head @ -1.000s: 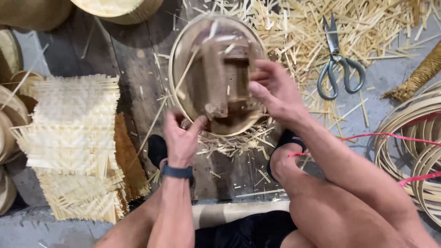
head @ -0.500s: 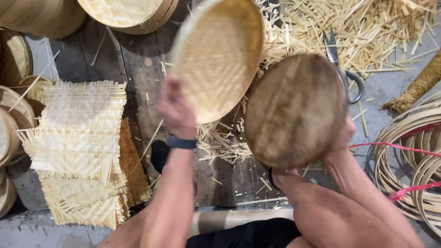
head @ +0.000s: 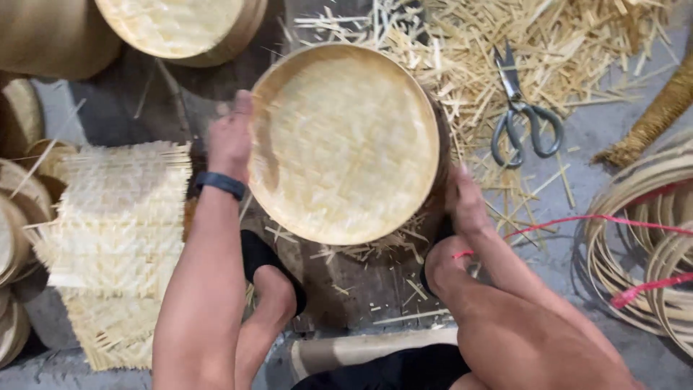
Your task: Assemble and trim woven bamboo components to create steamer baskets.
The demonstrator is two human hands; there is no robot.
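Bamboo, pale and finely woven, makes up the round tray point(head: 345, 141) that sits at the middle of the view, its shallow inner face turned up toward the camera. The left hand point(head: 231, 137) clasps the tray's left rim, its grip closed on the edge with the fingers going behind. The right hand point(head: 465, 198) sits at the tray's lower right edge; it touches or nearly touches the rim, but I cannot tell whether its grip is closed, as the fingers are hidden behind the tray. To the right of the tray lie grey scissors point(head: 521, 119) on a litter of bamboo offcuts point(head: 577, 43). Left of the tray lies a stack of square woven mats point(head: 115, 217); above it, another finished tray point(head: 177, 25); far right of it, coiled bamboo rims point(head: 650, 238).

The step in hand looks like turning and checking the woven tray. Any next move seems to call for a steady hold at both rims, since the tray is light and held clear of the floor.
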